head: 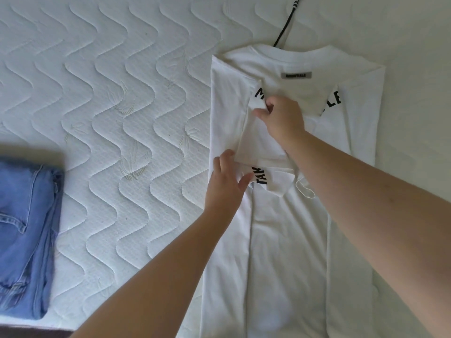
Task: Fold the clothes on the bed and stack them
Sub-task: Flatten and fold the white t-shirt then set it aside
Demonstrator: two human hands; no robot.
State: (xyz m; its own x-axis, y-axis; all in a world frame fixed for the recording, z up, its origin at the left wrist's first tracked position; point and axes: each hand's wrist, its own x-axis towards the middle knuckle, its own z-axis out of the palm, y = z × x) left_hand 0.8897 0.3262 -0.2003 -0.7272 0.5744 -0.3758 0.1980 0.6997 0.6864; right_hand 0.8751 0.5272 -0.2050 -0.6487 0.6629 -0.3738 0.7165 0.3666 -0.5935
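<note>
Two bare forearms reach in from the bottom edge, nearest the camera, one from the lower left and one from the right. Beneath them one white T-shirt [288, 240] lies flat on the white quilted mattress [122, 93], collar away from the person, both long sides already folded in toward the middle. Black letters show in three places on the shirt, and one grey label [296, 75] sits just below the collar.

At the folded-in sleeve on the shirt's left side, the left hand [225, 184] rests on the cloth with thumb spread from the fingers; the fingertips press the sleeve's near edge, and whether they pinch it cannot be told. Farther up, the right hand [283, 117] has its fingers curled and clamped on the upper corner of that same sleeve flap.

One pair of folded blue jeans [26, 235] lies at the left edge of the mattress, well apart from the shirt. One black cord [286, 25] runs from the top edge down to the collar.
</note>
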